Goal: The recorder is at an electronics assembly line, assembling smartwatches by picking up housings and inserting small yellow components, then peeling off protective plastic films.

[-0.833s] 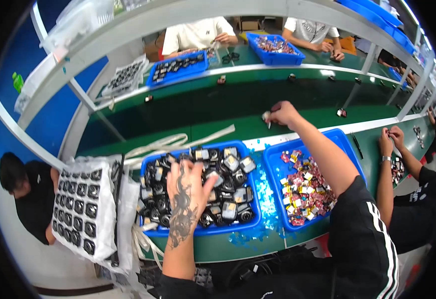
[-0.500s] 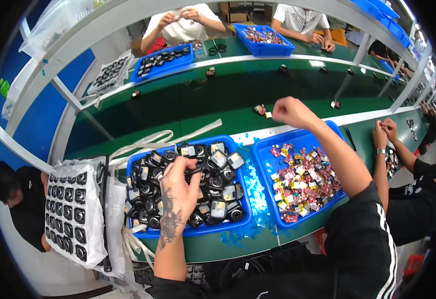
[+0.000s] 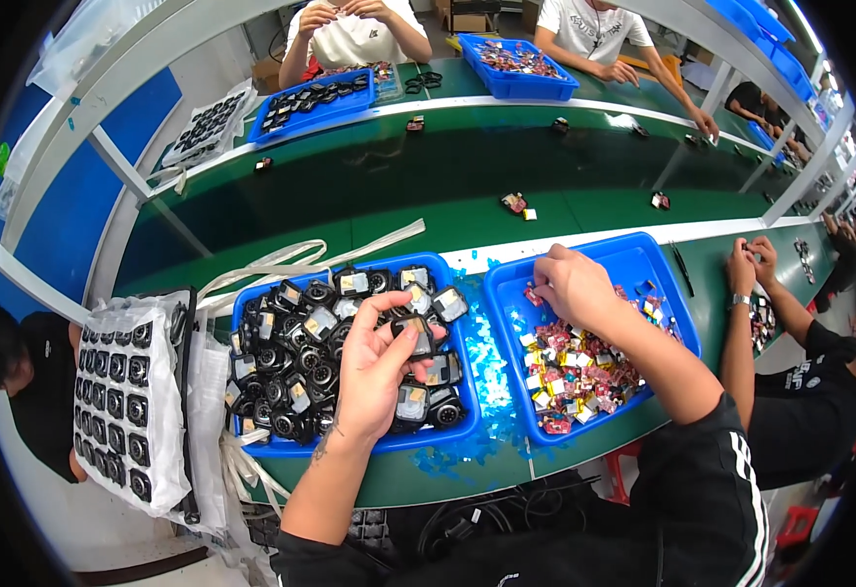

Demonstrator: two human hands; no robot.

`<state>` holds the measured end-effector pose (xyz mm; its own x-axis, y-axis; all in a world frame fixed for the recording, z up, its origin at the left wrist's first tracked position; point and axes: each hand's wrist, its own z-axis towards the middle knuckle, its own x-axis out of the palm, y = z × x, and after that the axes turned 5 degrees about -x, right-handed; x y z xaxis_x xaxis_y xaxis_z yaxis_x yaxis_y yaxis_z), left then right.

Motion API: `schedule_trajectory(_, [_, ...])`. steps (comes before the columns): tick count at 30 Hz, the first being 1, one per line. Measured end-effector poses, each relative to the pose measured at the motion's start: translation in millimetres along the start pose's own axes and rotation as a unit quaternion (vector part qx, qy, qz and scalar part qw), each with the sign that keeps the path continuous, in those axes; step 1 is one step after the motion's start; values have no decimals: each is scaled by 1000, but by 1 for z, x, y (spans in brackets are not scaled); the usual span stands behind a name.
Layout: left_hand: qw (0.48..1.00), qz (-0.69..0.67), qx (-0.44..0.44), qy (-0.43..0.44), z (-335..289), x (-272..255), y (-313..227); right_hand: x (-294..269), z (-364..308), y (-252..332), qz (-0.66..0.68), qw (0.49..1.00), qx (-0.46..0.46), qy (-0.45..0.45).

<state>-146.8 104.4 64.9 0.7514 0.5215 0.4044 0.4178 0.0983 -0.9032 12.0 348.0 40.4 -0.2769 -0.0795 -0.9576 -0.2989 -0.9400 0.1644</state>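
My left hand (image 3: 374, 377) is raised over the left blue bin (image 3: 471, 391), its thumb and fingers closed round a black square watch case (image 3: 422, 335). Below it, the bin is heaped with similar black cases (image 3: 286, 377), some showing grey faces and others round black backs. My right hand (image 3: 579, 286) reaches into the right blue bin (image 3: 658, 284), at the upper edge of a pile of small red circuit boards (image 3: 584, 367) with white and yellow parts. Its fingers are bent together beside a red board; what they pinch, if anything, is hidden.
Blue film scraps (image 3: 482, 367) litter the green table between the bins. White straps (image 3: 349, 245) lie behind the left bin. A tray of black cases (image 3: 115, 406) stands at left. Beyond runs a green conveyor (image 3: 379, 186) carrying small assemblies (image 3: 515, 203). Co-workers sit opposite and at right.
My right hand has come down from over the conveyor edge into the right bin. My left hand has lifted from the pile, turned, and now shows a watch case in its fingers.
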Motion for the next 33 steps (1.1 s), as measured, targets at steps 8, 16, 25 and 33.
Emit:
schedule_trajectory(8, [988,147,29,41,-7,0,7,-57,-20,8,206,962,127,-128])
schedule_trajectory(16, [942,288,141,98,-15,23,22,-48,-49,92,662,737,132,-34])
schedule_trajectory(25, [932,299,192,74,-23,24,20,-43,-46,111,648,758,78,-9])
schedule_trajectory(33, [926,301,206,98,-20,20,16,-50,-46,99,647,756,70,65])
